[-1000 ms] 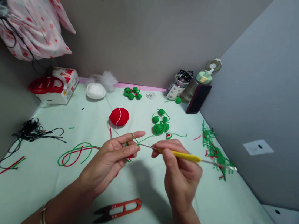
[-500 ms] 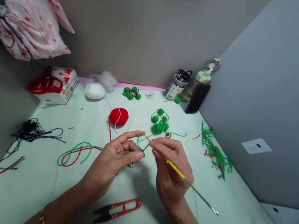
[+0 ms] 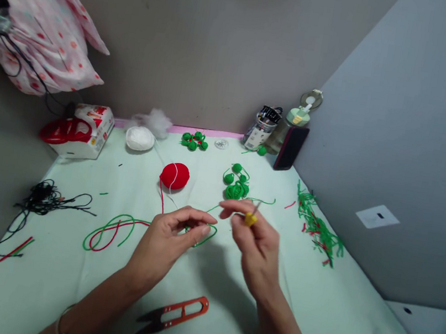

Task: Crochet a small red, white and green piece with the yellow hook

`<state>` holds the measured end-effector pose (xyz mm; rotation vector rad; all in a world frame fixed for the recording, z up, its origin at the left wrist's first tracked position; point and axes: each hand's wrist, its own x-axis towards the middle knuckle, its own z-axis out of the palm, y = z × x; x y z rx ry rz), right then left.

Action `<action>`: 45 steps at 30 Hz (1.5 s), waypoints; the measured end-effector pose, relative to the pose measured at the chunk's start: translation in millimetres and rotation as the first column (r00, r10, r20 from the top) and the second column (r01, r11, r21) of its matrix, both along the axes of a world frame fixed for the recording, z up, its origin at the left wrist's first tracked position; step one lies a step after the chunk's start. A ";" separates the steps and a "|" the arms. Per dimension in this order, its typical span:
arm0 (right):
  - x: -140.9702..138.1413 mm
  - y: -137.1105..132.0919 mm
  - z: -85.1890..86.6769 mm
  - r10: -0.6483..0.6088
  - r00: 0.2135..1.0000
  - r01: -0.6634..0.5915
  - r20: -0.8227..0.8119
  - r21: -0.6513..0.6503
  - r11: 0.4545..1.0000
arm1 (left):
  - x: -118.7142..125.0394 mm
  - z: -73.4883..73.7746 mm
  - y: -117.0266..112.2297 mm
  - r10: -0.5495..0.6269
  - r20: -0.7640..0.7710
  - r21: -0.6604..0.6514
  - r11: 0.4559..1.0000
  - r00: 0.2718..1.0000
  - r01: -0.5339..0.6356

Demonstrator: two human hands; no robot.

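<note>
Between the thumb and fingers of my left hand [image 3: 172, 243] is pinched a piece of green yarn work, mostly covered by the fingers. A loop of green yarn [image 3: 211, 237] sticks out to the right of the thumb. My right hand [image 3: 256, 247] is just to the right, closed around the yellow grip of a crochet hook [image 3: 250, 219]. The hook now points up and away, and much of it is hidden by the hand. Below both hands, orange thread snips [image 3: 184, 313] lie on the table.
Beyond my hands lie a red yarn ball [image 3: 175, 175], green yarn balls [image 3: 237, 190] and a white yarn ball [image 3: 140, 138]. Green scraps [image 3: 318, 226] are at right, black cord [image 3: 45, 196] at left. A phone [image 3: 291, 148] leans on a bottle [image 3: 281, 136] by the pen tin [image 3: 258, 133].
The crochet hook has come out of the green yarn and swung upright in my right hand. A loose green loop now shows beside my left thumb.
</note>
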<state>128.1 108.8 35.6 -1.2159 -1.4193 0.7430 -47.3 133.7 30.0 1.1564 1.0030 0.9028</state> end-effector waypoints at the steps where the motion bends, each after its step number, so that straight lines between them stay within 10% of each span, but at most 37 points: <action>1: -2.3 -0.2 0.6 0.076 0.996 -0.073 0.050 -0.060 0.995 | -1.5 -1.5 1.5 0.016 -0.006 0.024 1.000 1.000 -0.016; 6: -5.3 5.8 -0.2 0.281 0.959 -0.272 -0.022 -0.333 0.903 | -10.8 -8.1 12.0 0.078 -0.057 0.117 0.991 0.995 -0.070; 18: -10.5 13.8 -8.6 0.160 0.729 -0.500 -0.666 -0.358 0.789 | -7.3 -2.3 11.0 -0.044 0.051 0.047 0.998 0.998 0.042; 29: 13.7 3.7 19.8 0.141 0.800 -0.376 -0.583 -0.304 0.875 | 5.8 -7.8 0.4 -0.082 0.398 -0.118 0.983 0.914 0.140; 45: 87.5 -7.2 12.2 0.128 0.987 -0.091 0.102 -0.304 0.948 | 9.3 -23.5 -56.0 -0.156 0.238 -0.057 0.983 0.959 0.174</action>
